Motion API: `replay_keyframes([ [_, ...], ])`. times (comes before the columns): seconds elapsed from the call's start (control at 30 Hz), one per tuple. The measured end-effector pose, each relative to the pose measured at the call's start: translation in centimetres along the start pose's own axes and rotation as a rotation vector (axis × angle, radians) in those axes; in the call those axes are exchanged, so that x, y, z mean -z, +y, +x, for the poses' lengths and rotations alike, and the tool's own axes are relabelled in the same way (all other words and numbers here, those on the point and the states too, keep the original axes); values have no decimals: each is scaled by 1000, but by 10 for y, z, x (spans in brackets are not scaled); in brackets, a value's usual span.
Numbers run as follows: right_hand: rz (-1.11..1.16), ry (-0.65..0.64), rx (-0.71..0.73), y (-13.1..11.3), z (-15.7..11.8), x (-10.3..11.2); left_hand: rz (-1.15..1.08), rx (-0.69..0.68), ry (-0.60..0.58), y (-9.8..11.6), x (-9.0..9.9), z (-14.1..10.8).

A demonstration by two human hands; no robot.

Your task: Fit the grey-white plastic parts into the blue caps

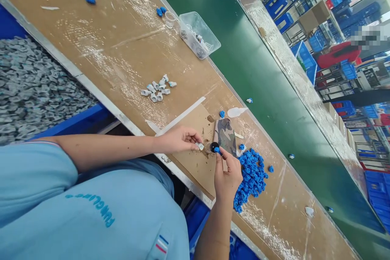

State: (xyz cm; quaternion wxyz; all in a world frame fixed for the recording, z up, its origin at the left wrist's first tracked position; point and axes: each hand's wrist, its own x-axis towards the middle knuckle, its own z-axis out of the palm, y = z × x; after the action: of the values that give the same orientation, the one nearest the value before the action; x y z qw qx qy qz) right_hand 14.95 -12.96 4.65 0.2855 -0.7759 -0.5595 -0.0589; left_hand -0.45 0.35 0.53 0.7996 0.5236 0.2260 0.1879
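Note:
My left hand pinches a small white plastic part between thumb and fingers. Close to its right, my right hand has its fingertips closed on a small blue plastic part. That blue piece is at the black round top of a small clear bottle; whether they touch I cannot tell. A camouflage-patterned cloth pad lies just beyond. Beside my right hand spreads a heap of blue parts. A small group of white parts rests further up the table.
A clear plastic box of small items stands by the green conveyor belt, which carries a few parts. A white plastic dropper lies near the belt. At left, a blue bin holds many grey-white parts. People are in the background.

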Motion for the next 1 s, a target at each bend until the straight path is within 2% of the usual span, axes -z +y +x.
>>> replay_keyframes([
  [0.1,132,6,-156,-6,-6,2,-41,-12,11,-5,-4,-1],
  [0.2,325,-40,-303,-14,-13,1,-65,6,-29,-7,-6,-1],
  [0.4,384,-112,-288,-28,-18,-7,-104,0,-78,-10,-9,-1],
  [0.53,398,-128,-247,-29,-16,-6,-78,-4,-95,-10,-7,-1],
  [0.63,455,-190,-258,-26,-14,-1,-62,6,-146,-12,-6,-2],
  [0.77,581,-263,-365,-23,-15,-1,-125,50,-192,-13,-7,-3],
  [1.0,684,-163,-586,-28,-26,-15,-138,85,-142,-7,-8,-5],
])
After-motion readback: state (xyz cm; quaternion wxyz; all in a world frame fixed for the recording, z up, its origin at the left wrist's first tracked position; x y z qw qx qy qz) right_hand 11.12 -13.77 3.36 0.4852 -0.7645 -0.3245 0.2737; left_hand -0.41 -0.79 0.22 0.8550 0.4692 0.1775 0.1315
